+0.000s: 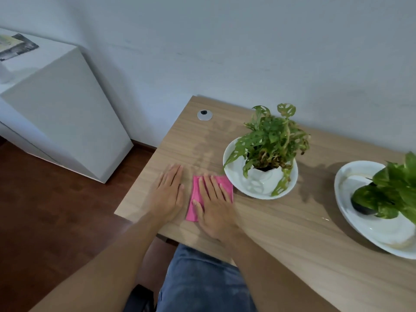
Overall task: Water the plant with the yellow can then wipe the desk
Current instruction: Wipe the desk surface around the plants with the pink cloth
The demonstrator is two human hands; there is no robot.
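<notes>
Pink cloth [196,200] long axis near-far | right hand [213,207] flat on it

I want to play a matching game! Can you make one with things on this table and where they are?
1 folded pink cloth
2 small silver round cap
3 white ceramic plant pot
4 left hand

a in a white dish
b under the right hand
c flat on bare wood
d near the desk's back corner

Pairs: 1-b, 2-d, 3-a, 4-c
</notes>
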